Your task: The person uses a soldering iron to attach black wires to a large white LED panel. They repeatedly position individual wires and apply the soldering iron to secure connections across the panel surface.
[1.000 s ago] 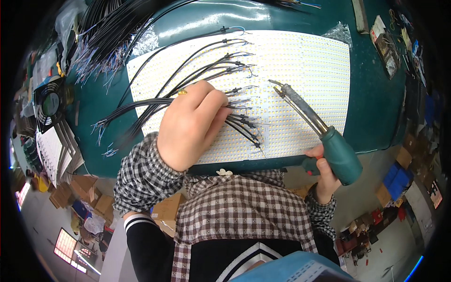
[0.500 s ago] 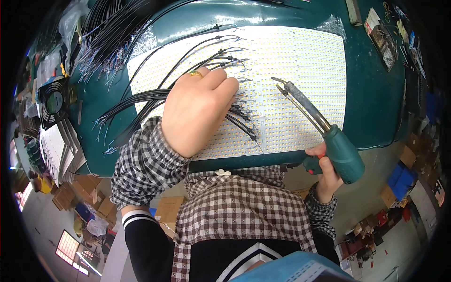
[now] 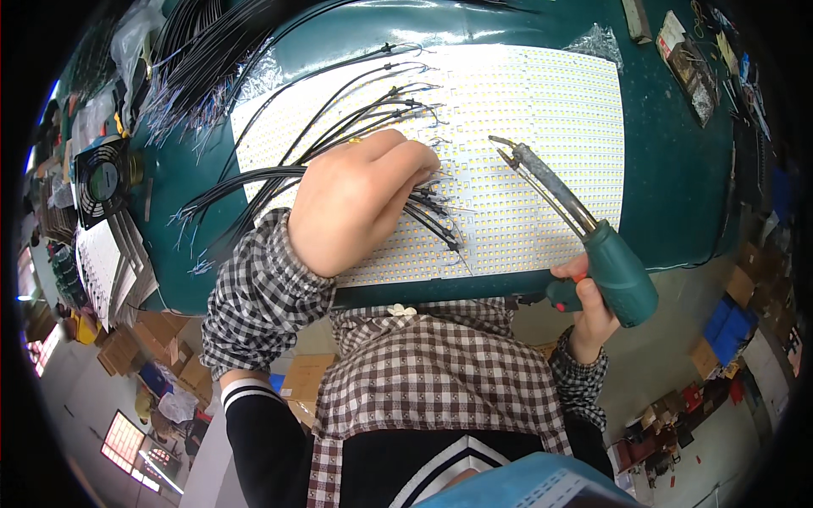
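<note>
Cables (image 3: 254, 175) lie under left fingers (image 3: 408, 158) now further right.

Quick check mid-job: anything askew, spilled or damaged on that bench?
Nothing looks spilled or plainly damaged. The untidiest spot is the black cables: they cross one another beside the left hand and trail past the left edge of the white LED sheet. Fine details are too small to judge.

Bright light fills the panel (image 3: 559, 144), nearly washing out its white — and glare streaks the table (image 3: 677, 195) beyond its far edge. The window (image 3: 124, 440) at near left glows pale, close to overexposed. Straight lines bow toward blackened edges — the boxes (image 3: 743, 284) at right sit dimmer and look soft, perhaps slightly out of focus.
</note>
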A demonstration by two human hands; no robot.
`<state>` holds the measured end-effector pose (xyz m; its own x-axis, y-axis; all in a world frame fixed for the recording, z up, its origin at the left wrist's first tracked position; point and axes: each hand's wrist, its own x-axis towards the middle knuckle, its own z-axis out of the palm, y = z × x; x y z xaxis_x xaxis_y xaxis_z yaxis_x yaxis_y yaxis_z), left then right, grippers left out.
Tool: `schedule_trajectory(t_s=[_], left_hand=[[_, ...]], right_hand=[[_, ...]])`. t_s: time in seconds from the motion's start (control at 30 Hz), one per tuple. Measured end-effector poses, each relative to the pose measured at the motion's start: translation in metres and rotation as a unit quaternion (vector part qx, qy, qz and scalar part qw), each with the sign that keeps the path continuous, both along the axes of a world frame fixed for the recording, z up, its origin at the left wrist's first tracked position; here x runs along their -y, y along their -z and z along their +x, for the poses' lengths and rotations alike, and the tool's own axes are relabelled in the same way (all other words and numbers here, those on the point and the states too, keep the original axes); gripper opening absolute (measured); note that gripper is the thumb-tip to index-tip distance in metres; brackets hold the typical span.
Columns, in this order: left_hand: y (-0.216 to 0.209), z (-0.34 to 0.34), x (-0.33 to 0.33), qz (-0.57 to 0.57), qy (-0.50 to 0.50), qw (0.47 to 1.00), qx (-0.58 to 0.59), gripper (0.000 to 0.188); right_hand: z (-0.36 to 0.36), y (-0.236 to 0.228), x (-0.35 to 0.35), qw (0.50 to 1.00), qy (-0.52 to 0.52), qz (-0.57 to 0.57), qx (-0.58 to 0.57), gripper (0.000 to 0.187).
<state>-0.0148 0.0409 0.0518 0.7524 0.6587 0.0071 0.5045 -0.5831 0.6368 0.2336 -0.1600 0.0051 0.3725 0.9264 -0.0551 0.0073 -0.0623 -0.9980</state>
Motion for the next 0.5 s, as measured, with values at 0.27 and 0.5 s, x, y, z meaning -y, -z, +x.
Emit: schedule_trajectory(t_s=[0.27,0.5], left_hand=[[0.01,0.001,-0.006,-0.004,0.019,0.999,0.026,0.012],[0.02,0.013,0.003,0.064,-0.03,0.997,0.028,0.012]], right_hand=[[0.003,0.001,-0.003,1.0,-0.015,-0.009,-0.003,0.034],[-0.004,-0.005,-0.006,0.999,0.016,-0.014,-0.028,0.039]])
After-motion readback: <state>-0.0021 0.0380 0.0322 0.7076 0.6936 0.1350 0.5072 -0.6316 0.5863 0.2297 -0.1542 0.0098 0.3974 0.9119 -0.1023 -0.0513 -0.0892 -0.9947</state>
